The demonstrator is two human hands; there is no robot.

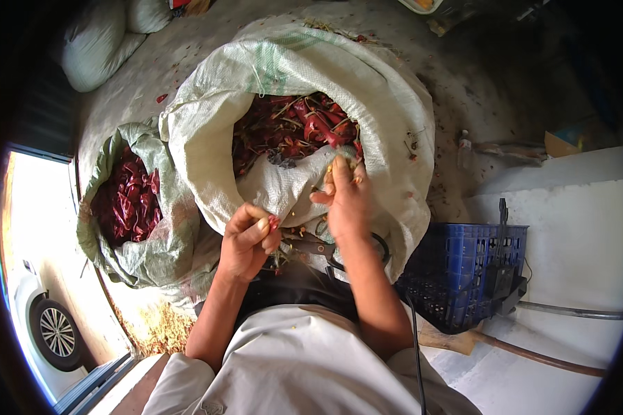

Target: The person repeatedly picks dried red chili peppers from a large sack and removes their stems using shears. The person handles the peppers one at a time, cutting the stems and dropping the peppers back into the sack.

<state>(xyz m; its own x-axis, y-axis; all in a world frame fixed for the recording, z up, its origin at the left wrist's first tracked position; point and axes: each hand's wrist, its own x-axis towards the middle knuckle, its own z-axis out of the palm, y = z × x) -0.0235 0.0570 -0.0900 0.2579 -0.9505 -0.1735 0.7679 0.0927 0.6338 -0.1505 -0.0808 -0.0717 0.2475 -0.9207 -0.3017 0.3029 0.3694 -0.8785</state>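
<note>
My left hand pinches a small red piece of dried chili pepper between thumb and fingers, just in front of a large white woven sack. Over the sack's near rim is my right hand, its thumb and fingers drawn together. Motion blurs it, and whether something is in its fingertips is unclear. Dried red chilies with stems fill the sack's mouth beyond that hand. Between my wrists lies a pair of black-handled scissors, partly hidden by my right forearm.
A smaller greenish sack of red chilies stands at left. At right are a blue plastic crate with a black device on its side, and a plastic bottle. Full white sacks sit at the far left.
</note>
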